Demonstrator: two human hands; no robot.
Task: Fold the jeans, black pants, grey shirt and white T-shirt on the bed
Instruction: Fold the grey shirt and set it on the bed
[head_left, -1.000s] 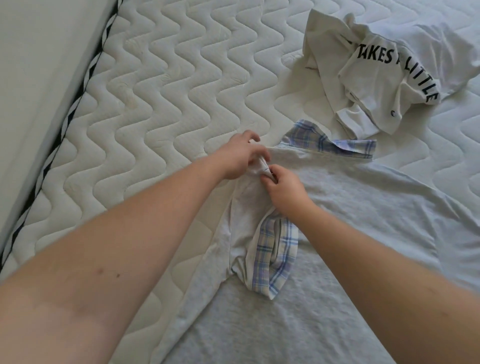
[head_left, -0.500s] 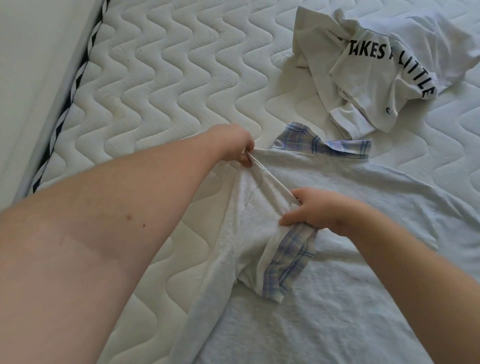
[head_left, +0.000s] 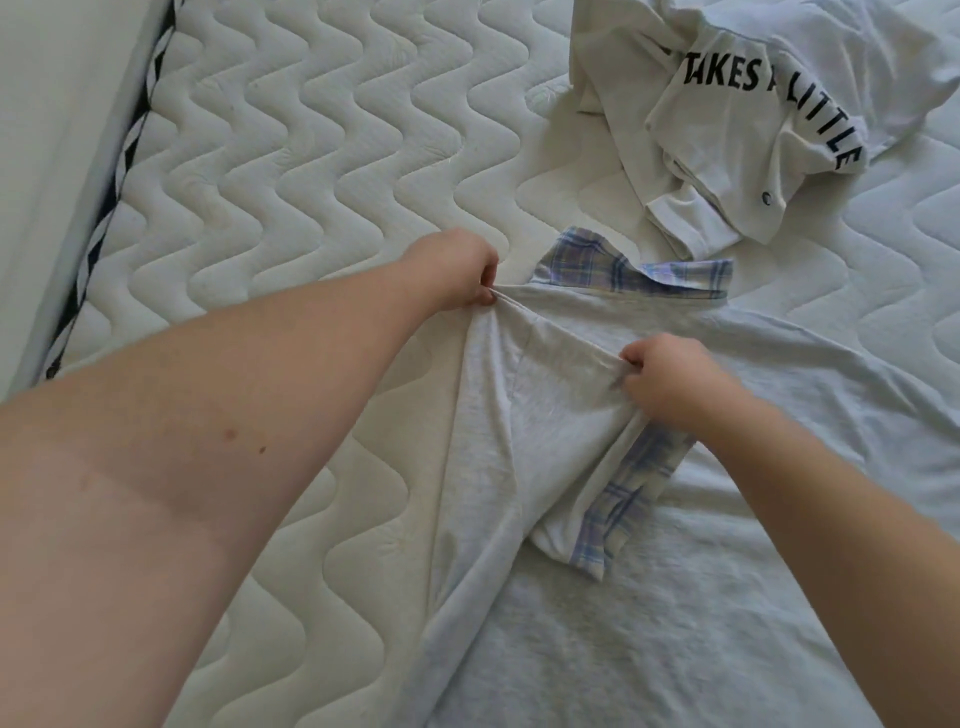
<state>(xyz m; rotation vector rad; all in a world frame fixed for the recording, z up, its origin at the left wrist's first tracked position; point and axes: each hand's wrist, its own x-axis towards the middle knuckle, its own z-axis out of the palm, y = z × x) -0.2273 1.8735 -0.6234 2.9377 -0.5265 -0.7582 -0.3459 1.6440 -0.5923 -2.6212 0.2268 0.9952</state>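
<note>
The grey shirt (head_left: 701, 597) with a blue plaid collar and plaid sleeve cuff lies spread on the bed, filling the lower right. My left hand (head_left: 460, 278) pinches the shirt at its shoulder, just left of the collar. My right hand (head_left: 670, 382) grips the folded-in sleeve edge above the plaid cuff, so the cloth is stretched between the two hands. The white T-shirt (head_left: 769, 124) with black lettering lies crumpled at the upper right, beyond the collar. Jeans and black pants are out of view.
The white quilted mattress (head_left: 311, 156) stretches bare to the left and behind the shirt. Its left edge carries a black-and-white striped trim (head_left: 122, 171), with a pale wall or bed side beyond it.
My hands, which were pinching the cloth close together near the collar, have drawn apart. The right hand slid down and right along the sleeve edge, pulling it taut and opening the fold.
</note>
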